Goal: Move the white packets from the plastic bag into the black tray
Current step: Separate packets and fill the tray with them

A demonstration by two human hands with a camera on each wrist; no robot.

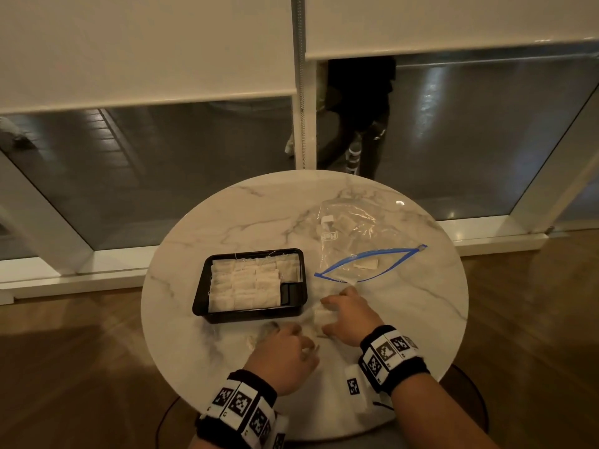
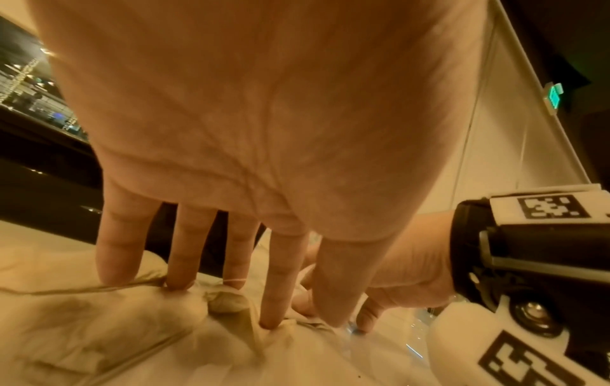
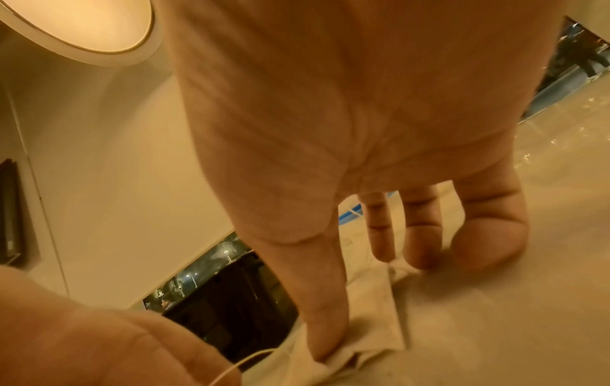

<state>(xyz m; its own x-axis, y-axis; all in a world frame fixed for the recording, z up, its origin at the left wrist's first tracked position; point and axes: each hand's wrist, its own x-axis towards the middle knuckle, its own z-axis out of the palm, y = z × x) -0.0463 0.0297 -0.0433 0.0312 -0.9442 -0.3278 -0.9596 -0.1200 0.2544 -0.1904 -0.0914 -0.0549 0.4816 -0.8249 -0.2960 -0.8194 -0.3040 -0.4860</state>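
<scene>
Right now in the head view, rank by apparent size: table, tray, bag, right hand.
1. Table
2. Tray and bag: look alike, not ranked
3. Right hand, though it sits nearer the camera

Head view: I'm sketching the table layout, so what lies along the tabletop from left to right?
Black tray holding white packets → left hand → right hand → plastic bag, all on the marble table.
</scene>
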